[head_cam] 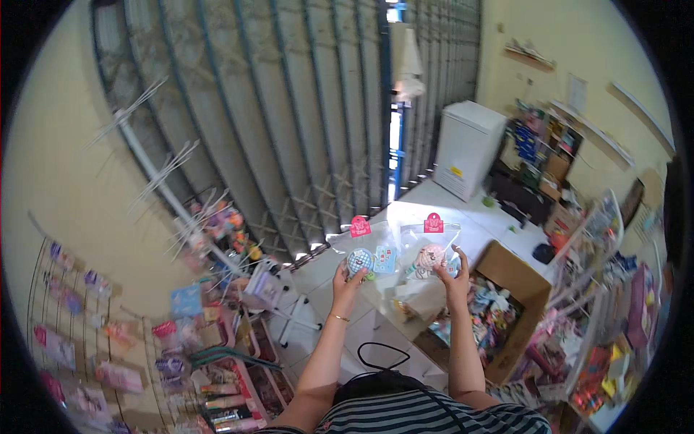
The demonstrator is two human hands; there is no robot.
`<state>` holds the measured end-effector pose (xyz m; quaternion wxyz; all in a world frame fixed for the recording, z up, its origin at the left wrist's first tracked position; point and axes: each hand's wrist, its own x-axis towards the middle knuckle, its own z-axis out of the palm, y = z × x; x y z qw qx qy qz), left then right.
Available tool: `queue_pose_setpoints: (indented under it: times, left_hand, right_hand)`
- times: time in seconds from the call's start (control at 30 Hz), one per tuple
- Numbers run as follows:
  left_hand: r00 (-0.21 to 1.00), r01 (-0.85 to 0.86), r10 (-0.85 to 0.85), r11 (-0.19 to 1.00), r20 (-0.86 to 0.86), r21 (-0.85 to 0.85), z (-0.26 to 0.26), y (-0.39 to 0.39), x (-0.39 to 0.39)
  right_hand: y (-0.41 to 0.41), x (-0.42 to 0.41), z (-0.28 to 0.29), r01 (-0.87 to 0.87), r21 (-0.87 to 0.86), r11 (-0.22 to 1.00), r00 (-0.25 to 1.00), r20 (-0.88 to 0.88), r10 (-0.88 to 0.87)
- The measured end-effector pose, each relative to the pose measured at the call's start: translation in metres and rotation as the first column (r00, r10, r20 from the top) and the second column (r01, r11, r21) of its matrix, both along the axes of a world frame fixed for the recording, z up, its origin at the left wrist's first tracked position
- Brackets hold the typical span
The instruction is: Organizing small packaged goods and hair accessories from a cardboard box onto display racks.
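Observation:
My left hand [348, 275] grips a clear plastic bag with a pink header tag [360, 227]; inside it are a round blue checkered item [360, 261] and a light blue card [385, 259]. In my right hand [455, 278] is a similar clear bag with a pink tag [434, 223], holding a round pink item [432, 255]. Both bags are held up side by side in front of me, above the tiled floor. Beyond my right forearm stands an open cardboard box [512, 271] full of small colourful packaged goods.
A folding metal shutter [303, 108] runs across the front. On the left are a white rack stand [162, 184], a wire grid with packets [87, 304] and pink baskets [252, 374]. A white cabinet [469, 146] and crowded shelves are on the right.

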<state>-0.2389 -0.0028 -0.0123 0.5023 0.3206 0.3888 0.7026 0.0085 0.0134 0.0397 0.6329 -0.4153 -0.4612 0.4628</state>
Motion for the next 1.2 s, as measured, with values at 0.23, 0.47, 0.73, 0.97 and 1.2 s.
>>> queue_pose_setpoints:
  times: [0.23, 0.47, 0.73, 0.97, 1.2]
  left_hand:
    - [0.938, -0.346, 0.345, 0.937, -0.039, -0.042, 0.027, -0.080, -0.153]
    - [0.737, -0.649, 0.663, 0.748, -0.133, 0.138, 0.022, -0.165, -0.292]
    - [0.461, -0.882, 0.880, 0.469, -0.116, 0.048, 0.028, -0.244, -0.351]
    - [0.201, -0.977, 0.972, 0.208, -0.119, 0.053, -0.002, -0.306, -0.378]
    - [-0.096, -0.995, 0.987, -0.100, -0.126, -0.025, -0.020, -0.342, -0.371]
  right_hand:
    - [0.009, -0.179, 0.010, -0.320, 0.075, 0.945, 0.947, 0.070, 0.315]
    - [-0.001, -0.360, -0.001, -0.698, 0.031, 0.716, 0.712, -0.086, 0.697]
    - [-0.052, -0.492, 0.000, -0.876, 0.070, 0.478, 0.473, -0.074, 0.878]
    - [-0.078, -0.576, -0.038, -0.990, -0.068, 0.122, 0.129, -0.097, 0.987]
    - [-0.079, -0.641, -0.083, -0.986, -0.086, -0.145, -0.146, 0.007, 0.989]
